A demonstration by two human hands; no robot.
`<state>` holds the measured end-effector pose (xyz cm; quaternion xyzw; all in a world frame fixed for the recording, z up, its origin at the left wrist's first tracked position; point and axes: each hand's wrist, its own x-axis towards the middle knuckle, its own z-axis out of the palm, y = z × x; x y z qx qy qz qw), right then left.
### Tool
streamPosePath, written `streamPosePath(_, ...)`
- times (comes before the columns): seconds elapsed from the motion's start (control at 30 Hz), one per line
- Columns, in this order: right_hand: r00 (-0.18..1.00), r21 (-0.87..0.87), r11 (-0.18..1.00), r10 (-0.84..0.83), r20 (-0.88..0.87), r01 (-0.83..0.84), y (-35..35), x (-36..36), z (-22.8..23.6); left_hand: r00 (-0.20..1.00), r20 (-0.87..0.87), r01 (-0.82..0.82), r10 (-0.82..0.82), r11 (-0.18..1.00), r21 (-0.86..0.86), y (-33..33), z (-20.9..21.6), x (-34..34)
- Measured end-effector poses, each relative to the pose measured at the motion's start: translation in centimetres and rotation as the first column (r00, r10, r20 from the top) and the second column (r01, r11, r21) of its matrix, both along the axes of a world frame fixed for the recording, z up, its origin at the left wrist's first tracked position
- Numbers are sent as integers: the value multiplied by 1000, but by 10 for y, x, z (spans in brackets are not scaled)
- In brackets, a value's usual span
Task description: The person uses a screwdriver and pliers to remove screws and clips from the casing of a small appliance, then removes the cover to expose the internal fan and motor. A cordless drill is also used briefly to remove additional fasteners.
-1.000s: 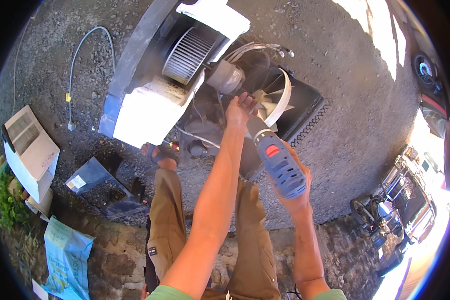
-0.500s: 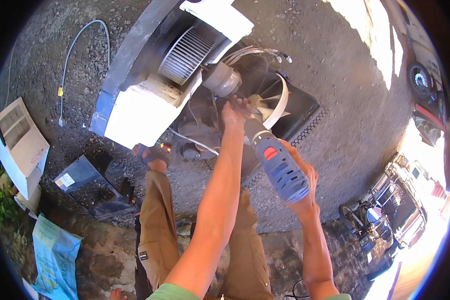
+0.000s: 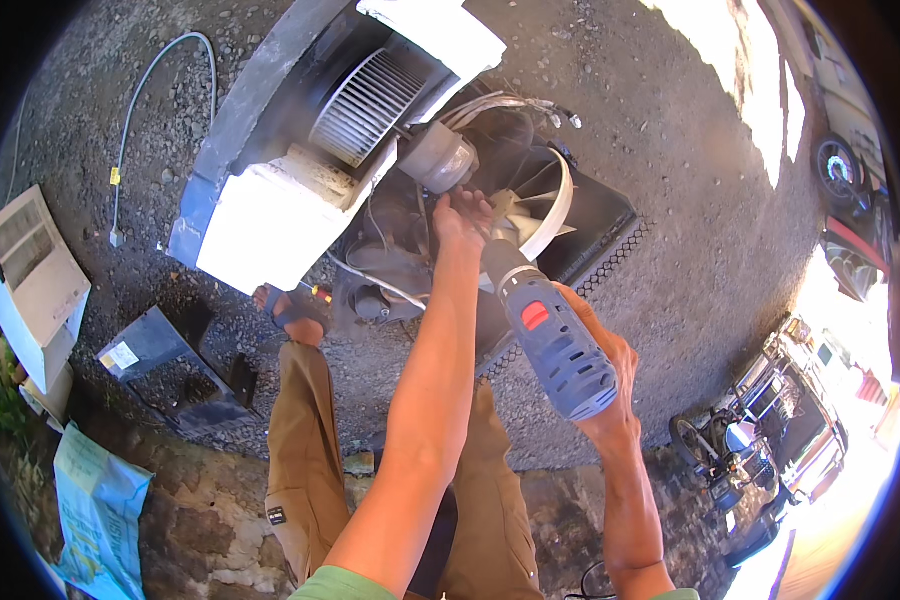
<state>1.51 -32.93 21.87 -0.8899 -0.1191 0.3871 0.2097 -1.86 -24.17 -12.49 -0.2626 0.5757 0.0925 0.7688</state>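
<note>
My right hand (image 3: pixel 610 365) grips a blue power drill (image 3: pixel 562 345) with a red switch. The drill's nose points up and left, close to the fan. My left hand (image 3: pixel 460 215) is at the grey cylindrical motor (image 3: pixel 438 160), its fingers curled beside the drill's front end; what they hold, if anything, is hidden. A cream fan (image 3: pixel 515 218) with a ring (image 3: pixel 558 205) around its blades sits just right of the fingers. Left of the motor, a ribbed blower wheel (image 3: pixel 367 105) lies inside the opened air conditioner's white housing (image 3: pixel 275 225).
A screwdriver (image 3: pixel 321 294) lies by my sandalled foot (image 3: pixel 295 317). At left are a grey cable (image 3: pixel 125 140), a white casing (image 3: pixel 38 280), a dark metal panel (image 3: pixel 155 345) and a light-blue sack (image 3: pixel 100 510). A finned coil (image 3: pixel 595 225) lies beyond the fan. Motorcycles (image 3: pixel 740 430) stand at right.
The whole view has shifted slightly, with the air conditioner and drill a little further left. Both hands keep nearly the same place at the motor and on the drill.
</note>
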Motion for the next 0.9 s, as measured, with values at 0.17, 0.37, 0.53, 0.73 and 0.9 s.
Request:
streamPosePath(0.17,997,69,997,37,61,-42,-8,-4,-2,999,-26,28,-29,1000,-7,7,7,4)
streamPosePath(0.37,990,218,973,-105,92,83,-30,-12,11,991,-65,114,-113,993,15,5,34,18)
streamPosePath(0.53,991,164,979,-129,26,123,-55,-10,21,984,-120,135,-134,991,0,-3,49,31)
streamPosePath(0.73,990,71,989,-134,45,130,-66,-9,20,993,-15,-119,118,989,-84,-4,42,32)
streamPosePath(0.9,828,56,831,-541,-146,553,-58,-7,27,912,60,-404,405,914,-19,-15,51,32)
